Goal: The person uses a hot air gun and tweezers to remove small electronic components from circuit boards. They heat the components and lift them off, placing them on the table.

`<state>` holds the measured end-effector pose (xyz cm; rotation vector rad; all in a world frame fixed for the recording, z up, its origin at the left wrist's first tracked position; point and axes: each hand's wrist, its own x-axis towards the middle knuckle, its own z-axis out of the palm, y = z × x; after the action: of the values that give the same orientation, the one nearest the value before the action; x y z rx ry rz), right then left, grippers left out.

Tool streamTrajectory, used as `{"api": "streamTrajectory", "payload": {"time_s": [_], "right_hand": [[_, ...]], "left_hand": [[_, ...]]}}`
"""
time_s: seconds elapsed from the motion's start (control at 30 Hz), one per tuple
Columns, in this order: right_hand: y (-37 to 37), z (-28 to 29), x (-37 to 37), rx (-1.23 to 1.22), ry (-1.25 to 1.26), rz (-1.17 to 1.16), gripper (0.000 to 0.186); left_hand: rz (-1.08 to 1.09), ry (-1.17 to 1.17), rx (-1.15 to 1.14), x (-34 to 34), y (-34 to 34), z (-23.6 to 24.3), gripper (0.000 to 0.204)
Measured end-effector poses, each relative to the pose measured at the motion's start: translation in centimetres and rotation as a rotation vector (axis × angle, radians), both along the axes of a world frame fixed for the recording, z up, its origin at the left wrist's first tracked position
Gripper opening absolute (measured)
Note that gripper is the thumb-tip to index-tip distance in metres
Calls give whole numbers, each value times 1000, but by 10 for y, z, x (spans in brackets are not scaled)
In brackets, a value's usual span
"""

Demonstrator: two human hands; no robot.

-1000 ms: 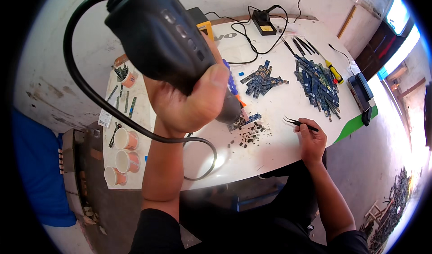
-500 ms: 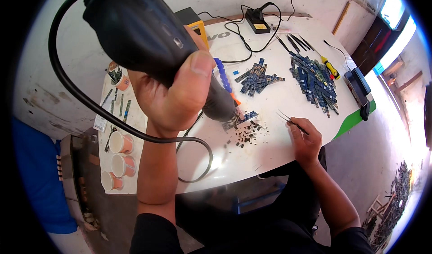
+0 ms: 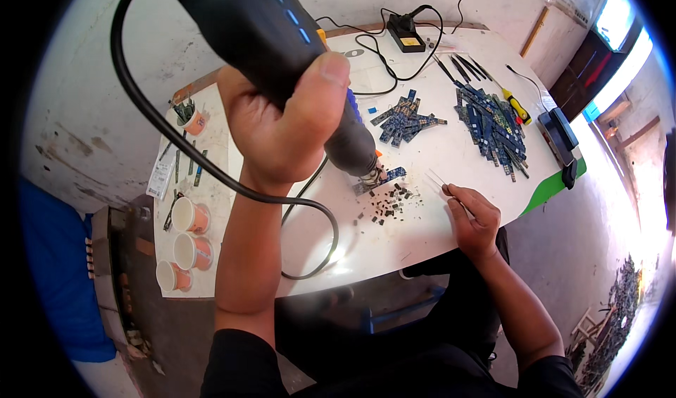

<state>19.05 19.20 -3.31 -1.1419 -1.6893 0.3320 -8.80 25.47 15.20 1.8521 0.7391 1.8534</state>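
White bench [image 3: 422, 236] carries the work, where the left hand [image 3: 282, 127], its grip closed around the black heat gun [image 3: 282, 39], has raised it slightly over the small blue board [image 3: 377, 179], while the right hand [image 3: 475, 218] pinches tweezers [image 3: 440, 182] nearby.

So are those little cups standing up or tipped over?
Standing up: all three cups show round open mouths facing upward, beside the white table.

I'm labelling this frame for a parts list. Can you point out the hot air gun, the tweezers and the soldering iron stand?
hot air gun [image 3: 260, 32]: head view, on its black body above the left hand.
tweezers [image 3: 438, 181]: head view, on the thin metal prongs.
soldering iron stand [image 3: 404, 33]: head view, on its dark base.
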Motion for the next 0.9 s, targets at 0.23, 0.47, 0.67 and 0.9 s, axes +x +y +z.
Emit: {"api": "streamTrajectory", "payload": {"time_s": [0.23,0.47,0.67,0.9], "right_hand": [[-2,3,4,-8,-34,69,24],[-2,-1,4,3,-8,60,24],[0,-11,4,-56,39,19,25],[0,-11,-5,-105,205,-35,22]], "left_hand": [[39,-22,-22,10,0,-3,27],[59,-37,16,12,2,-6,28],[32,-86,43,14,1,-9,26],[-53,-188,86,9,7,-7,25]]}}
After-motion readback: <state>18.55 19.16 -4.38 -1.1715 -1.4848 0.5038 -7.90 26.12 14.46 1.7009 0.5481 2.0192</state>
